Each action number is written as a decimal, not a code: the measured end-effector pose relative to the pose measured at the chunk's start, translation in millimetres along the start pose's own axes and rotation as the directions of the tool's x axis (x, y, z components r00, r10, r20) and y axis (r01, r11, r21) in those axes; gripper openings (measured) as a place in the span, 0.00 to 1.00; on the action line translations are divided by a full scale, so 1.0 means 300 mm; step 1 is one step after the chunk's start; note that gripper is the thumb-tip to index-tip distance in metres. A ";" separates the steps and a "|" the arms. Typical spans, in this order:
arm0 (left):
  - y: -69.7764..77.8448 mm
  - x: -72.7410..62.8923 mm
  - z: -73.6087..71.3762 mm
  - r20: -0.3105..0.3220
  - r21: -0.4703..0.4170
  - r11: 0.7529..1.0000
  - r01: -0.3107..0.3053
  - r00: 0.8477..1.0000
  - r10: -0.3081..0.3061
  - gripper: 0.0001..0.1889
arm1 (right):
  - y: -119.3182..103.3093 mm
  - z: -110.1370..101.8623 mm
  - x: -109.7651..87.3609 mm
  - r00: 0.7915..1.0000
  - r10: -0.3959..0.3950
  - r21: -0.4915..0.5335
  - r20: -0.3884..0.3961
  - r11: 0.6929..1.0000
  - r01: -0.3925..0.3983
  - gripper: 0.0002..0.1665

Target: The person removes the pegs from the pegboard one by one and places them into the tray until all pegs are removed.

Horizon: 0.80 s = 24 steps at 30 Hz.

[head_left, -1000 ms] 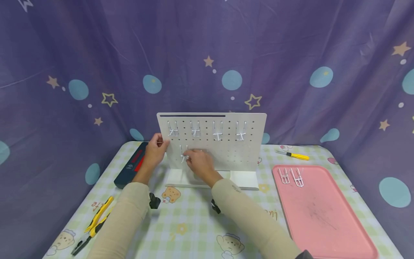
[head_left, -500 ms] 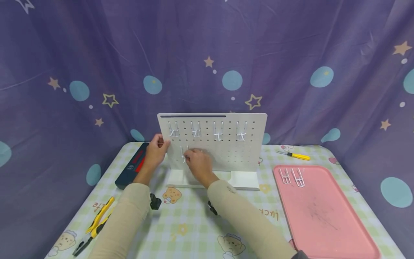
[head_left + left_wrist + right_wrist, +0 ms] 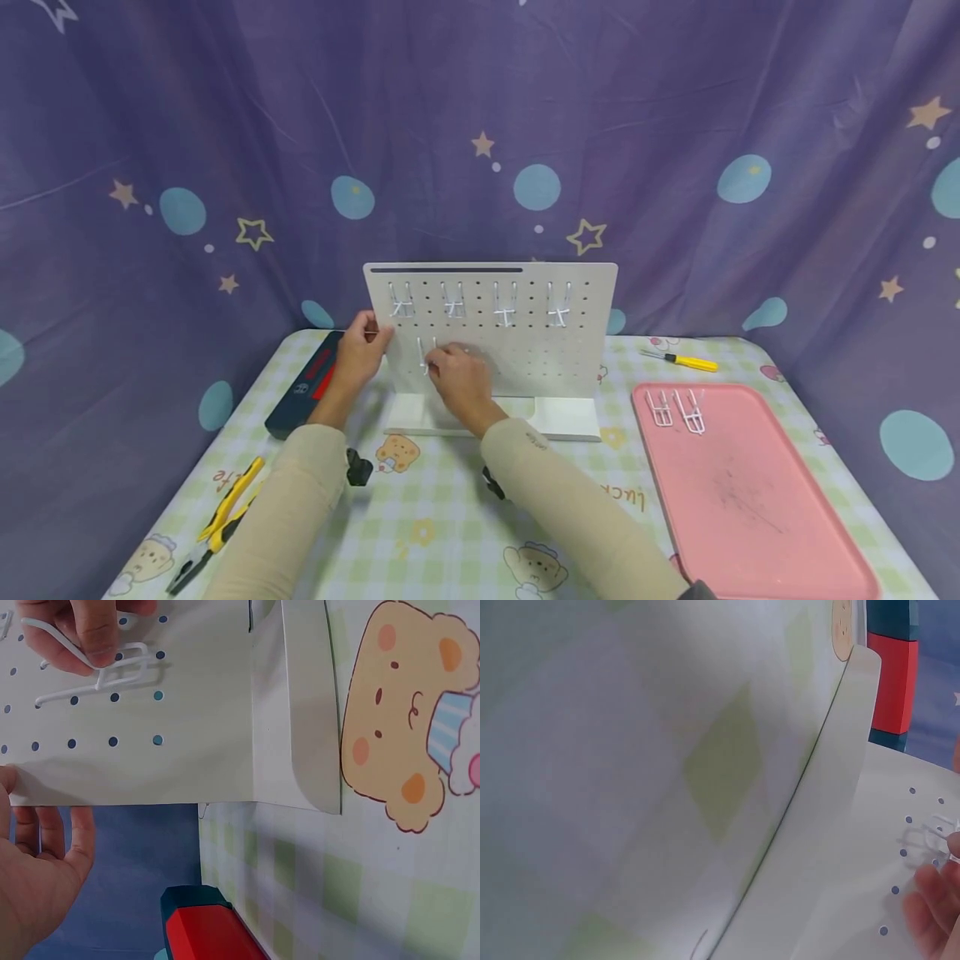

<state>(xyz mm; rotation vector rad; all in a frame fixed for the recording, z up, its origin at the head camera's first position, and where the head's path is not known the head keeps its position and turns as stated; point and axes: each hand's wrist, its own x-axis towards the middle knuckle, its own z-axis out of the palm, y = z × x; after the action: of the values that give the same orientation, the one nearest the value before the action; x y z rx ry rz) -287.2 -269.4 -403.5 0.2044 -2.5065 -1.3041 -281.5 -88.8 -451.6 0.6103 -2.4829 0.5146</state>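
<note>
A white pegboard (image 3: 517,354) stands upright on its base, with several white wire hooks (image 3: 506,308) along its upper rows. My right hand (image 3: 461,379) pinches another white wire hook (image 3: 124,671) against the board's lower left part; in the left wrist view the thumb and a finger meet on its wire. My left hand (image 3: 360,354) grips the board's left edge, thumb on the front and fingers behind, as the left wrist view shows. In the right wrist view only the right hand's fingers (image 3: 930,900) and part of the hook (image 3: 937,832) show.
A dark case with red panels (image 3: 303,387) lies left of the board. Yellow-and-black pliers (image 3: 217,529) lie front left. To the right are a pink tray (image 3: 750,500) with two wire hooks (image 3: 689,412) at its far end, and a yellow-handled screwdriver (image 3: 693,362) behind it.
My right hand and forearm have shifted slightly, still pinching the hook at the board. My left hand stays on the board's edge.
</note>
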 end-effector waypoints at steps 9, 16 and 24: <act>-0.001 0.003 -0.003 0.022 -0.017 1.000 0.013 1.000 -0.012 0.17 | -0.013 -0.005 -0.007 0.999 -0.041 -0.003 -0.028 0.999 0.041 0.05; 0.001 0.009 -0.006 0.025 -0.012 1.000 0.008 1.000 -0.007 0.17 | -0.009 -0.013 -0.003 0.993 -0.105 -0.001 -0.062 0.994 0.105 0.05; -0.009 0.000 -0.004 0.029 -0.020 1.000 0.020 0.999 -0.019 0.18 | 0.001 0.006 -0.018 0.974 -0.174 -0.068 -0.145 0.984 0.166 0.03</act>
<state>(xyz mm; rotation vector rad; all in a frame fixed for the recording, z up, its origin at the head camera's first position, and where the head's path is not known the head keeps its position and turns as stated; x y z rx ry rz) -287.0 -272.0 -405.1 0.2075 -2.5203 -1.3492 -278.4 -87.7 -456.2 0.7269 -2.2700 0.4082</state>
